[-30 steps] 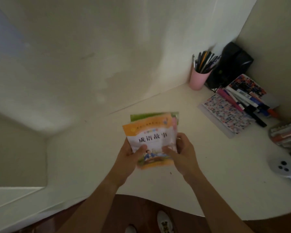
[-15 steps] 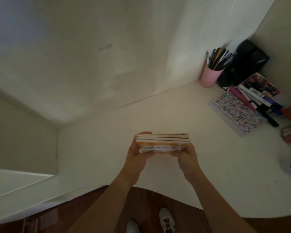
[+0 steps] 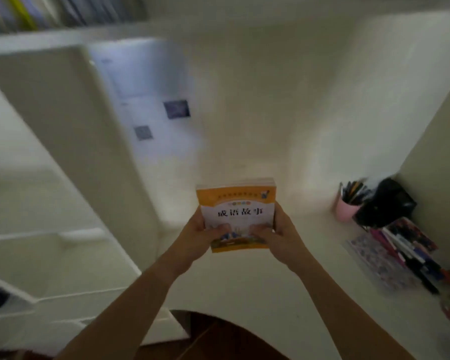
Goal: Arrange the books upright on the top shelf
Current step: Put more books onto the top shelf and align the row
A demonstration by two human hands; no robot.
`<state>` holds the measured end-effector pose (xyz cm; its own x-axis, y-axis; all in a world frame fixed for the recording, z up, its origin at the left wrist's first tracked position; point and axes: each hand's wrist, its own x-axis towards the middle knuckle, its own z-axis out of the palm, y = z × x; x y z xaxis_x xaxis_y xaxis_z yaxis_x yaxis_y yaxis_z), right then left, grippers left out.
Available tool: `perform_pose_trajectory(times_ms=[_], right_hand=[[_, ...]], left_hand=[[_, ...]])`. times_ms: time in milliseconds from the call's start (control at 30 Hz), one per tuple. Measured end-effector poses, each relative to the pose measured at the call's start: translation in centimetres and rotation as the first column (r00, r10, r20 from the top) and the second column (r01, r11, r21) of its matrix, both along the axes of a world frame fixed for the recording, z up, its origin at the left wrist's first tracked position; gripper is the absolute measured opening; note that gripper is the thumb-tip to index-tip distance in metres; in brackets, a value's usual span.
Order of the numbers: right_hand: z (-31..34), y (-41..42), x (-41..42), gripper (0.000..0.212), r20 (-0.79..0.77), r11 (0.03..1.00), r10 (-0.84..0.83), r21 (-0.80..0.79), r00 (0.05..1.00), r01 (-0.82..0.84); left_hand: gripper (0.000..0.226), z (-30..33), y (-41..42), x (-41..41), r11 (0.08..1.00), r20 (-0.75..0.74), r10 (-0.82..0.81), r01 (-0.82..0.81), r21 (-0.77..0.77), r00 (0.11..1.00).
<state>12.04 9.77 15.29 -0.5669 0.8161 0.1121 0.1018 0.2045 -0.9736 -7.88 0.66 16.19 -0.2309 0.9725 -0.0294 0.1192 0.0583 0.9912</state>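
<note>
Two hands, the left hand (image 3: pixel 198 236) and right hand (image 3: pixel 281 237), pinch the stack of books (image 3: pixel 236 216) upright above the table (image 3: pixel 244 276); transport step in hand; next, presumably, lift to the top shelf (image 3: pixel 63 38) at upper left.

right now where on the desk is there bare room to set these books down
Bare desk lies below the books, between the white side panel and the patterned notebook. The right corner is crowded: pink pen cup, black object, pens.
</note>
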Motion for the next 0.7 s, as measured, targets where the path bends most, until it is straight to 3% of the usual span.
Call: perform_pose_trajectory(times_ms=[200,300,400,567,633,700], right_hand=[[17.7,-4.9,-5.2,0.047,-0.162,0.966,0.168,0.224,0.972,-0.13],[23.5,-7.0,-7.1,0.041,-0.303,0.962,0.231,0.214,0.925,-0.17],[28.0,-8.7,-9.4,0.035,-0.41,0.957,0.29,0.141,0.865,-0.254],[31.7,-9.8,-14.2,0.024,-0.331,0.944,0.33,0.091,0.884,-0.318],[32.6,-9.7,-15.8,0.017,-0.245,0.937,0.334,0.188,0.91,-0.293],[33.8,-8.5,-17.3,0.032,-0.184,0.917,0.152,0.393,0.971,-0.069]], left_hand=[[0.039,17.8,-7.7,-3.8,0.942,-0.172,0.193,-0.133,0.309,0.966],[0.038,23.5,-11.4,-3.8,0.851,-0.171,0.324,-0.207,0.482,0.931],[0.03,26.5,-13.3,-3.8,0.779,-0.11,0.408,-0.283,0.559,0.906],[0.038,28.4,-14.7,-5.4,0.653,0.053,0.53,-0.448,0.61,0.846],[0.035,28.5,-14.8,-6.7,0.558,0.046,0.645,-0.511,0.654,0.763],[0.036,28.9,-14.9,-8.3,0.439,0.017,0.769,-0.547,0.713,0.639]])
